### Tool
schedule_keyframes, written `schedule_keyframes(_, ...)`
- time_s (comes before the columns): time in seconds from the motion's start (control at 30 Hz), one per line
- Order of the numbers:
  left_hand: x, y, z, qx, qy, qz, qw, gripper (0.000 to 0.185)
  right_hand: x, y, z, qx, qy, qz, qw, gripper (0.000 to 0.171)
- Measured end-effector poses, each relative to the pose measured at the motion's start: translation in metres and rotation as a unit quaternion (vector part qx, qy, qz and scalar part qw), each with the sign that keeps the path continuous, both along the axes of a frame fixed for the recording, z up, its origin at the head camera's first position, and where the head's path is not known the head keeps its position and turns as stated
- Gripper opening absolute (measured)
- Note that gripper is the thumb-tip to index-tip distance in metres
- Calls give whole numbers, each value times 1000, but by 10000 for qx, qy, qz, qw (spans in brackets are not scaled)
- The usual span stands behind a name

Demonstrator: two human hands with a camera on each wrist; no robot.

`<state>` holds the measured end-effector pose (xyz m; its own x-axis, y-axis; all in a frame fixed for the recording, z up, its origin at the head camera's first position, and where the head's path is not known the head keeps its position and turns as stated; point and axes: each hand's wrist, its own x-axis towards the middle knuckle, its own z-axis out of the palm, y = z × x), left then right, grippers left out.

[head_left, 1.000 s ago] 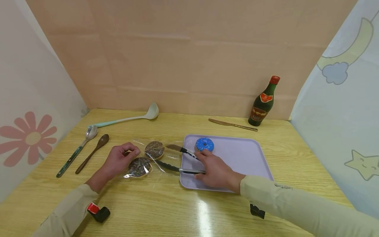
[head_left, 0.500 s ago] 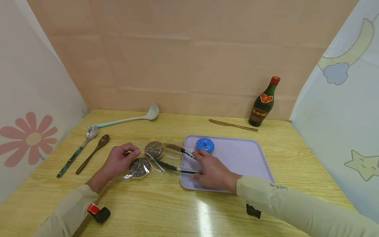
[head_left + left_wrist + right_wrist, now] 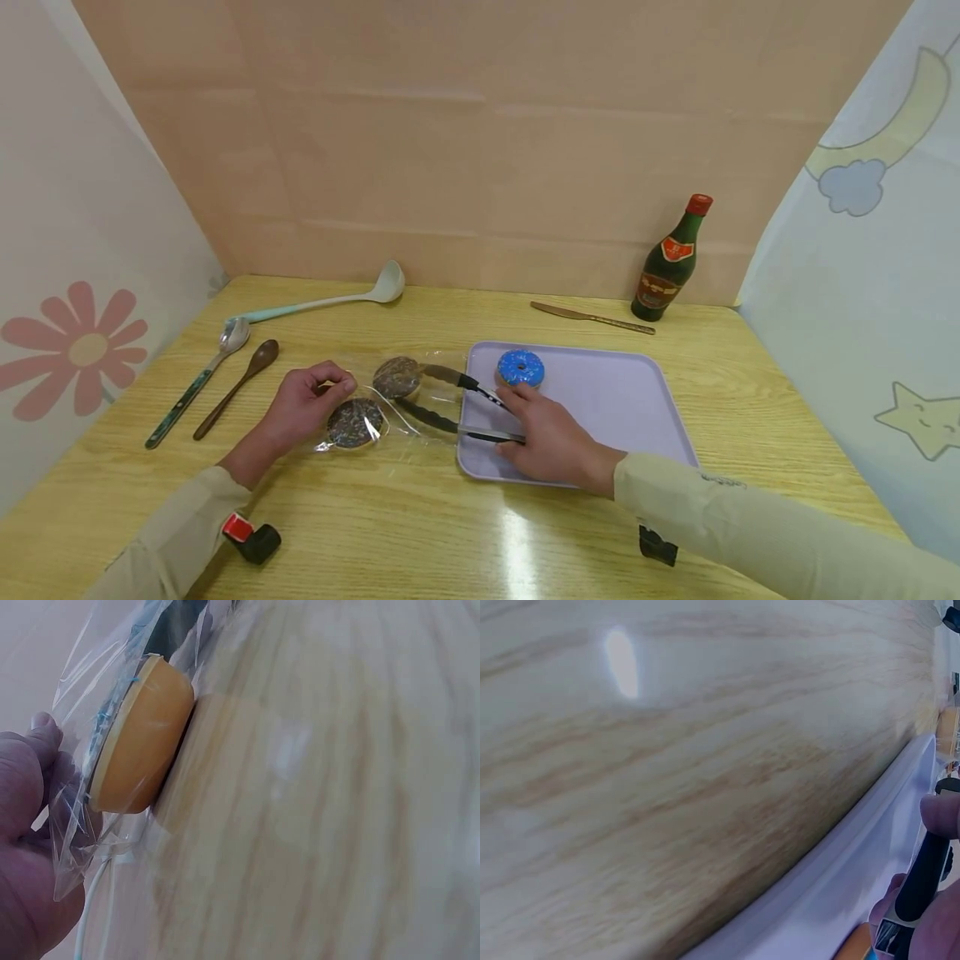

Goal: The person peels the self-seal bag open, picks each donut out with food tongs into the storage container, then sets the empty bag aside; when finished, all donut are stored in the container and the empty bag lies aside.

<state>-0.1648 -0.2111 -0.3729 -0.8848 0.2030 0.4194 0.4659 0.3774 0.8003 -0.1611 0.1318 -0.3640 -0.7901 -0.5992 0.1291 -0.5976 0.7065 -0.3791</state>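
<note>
My left hand (image 3: 311, 400) pinches the edge of a clear plastic bag (image 3: 71, 847) on the left half of the table. Inside the bag lie two chocolate donuts with sprinkles: the nearer donut (image 3: 355, 422) beside my left fingers, and the farther donut (image 3: 396, 378). My right hand (image 3: 551, 437) grips a pair of tongs (image 3: 487, 433) with black scalloped tips, over the lilac tray. The spread tips reach into the bag, the upper one against the farther donut's right edge. On the lilac tray (image 3: 607, 408), a blue-iced donut (image 3: 521, 367) sits near the back left corner.
To the left lie a brown wooden spoon (image 3: 253, 367), a metal spoon with a green handle (image 3: 183, 404) and a pale ladle (image 3: 386, 283). Behind the tray are a bronze-coloured knife (image 3: 570, 312) and a dark green bottle (image 3: 667, 267).
The tongs dip slightly left, then shift back right in my right hand. The farther donut now sits a little farther right and up in the bag. My left hand stays in place.
</note>
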Motion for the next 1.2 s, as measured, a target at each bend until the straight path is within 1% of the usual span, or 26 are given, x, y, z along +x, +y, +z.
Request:
schedule_keyframes(0.1, -7, -4, -10, -14, 25, 40, 10000, 8, 3, 5, 0, -94, 55, 41, 9999, 71)
schedule_keyframes(0.23, -16, -10, -24, 54, -65, 38, 10000, 8, 12, 14, 1, -146, 4, -36, 9999, 70)
schedule_keyframes(0.3, -16, -9, -24, 65, -98, 36, 9999, 8, 18, 20, 1, -154, -38, -115, 9998, 67)
schedule_keyframes(0.37, -14, -7, -20, 9, -70, 78, 9999, 8, 23, 27, 1, -147, -23, -184, 9997, 65)
schedule_keyframes(0.47, -8, -2, -11, -34, -5, 115, 9999, 7, 30, 38, 1, -226, 58, -227, 9995, 63)
schedule_keyframes(0.57, -1, 4, -1, -30, -31, 100, 9999, 7, 36, 52, 0, -352, 117, -293, 9989, 62)
schedule_keyframes(0.67, 1, 6, 3, -22, -44, 65, 10000, 7, 43, 65, -1, -479, 72, -406, 9980, 63)
schedule_keyframes(0.73, -1, 6, 1, -50, 27, 68, 10000, 7, 48, 73, -1, -517, 39, -499, 9974, 64)
schedule_keyframes(0.87, -10, -2, -13, -81, 158, 119, 9998, 7, 57, 87, 1, -546, -8, -599, 9967, 63)
schedule_keyframes(0.97, -16, -9, -24, -127, 169, 186, 9996, 7, 64, 97, 2, -575, 103, -657, 9961, 62)
schedule_keyframes(1.07, -18, -12, -28, -147, 149, 222, 9995, 7, 69, 106, 2, -615, 239, -718, 9952, 61)
schedule_keyframes(1.2, -17, -14, -28, -125, 154, 203, 9996, 7, 76, 120, 1, -688, 374, -850, 9933, 62)
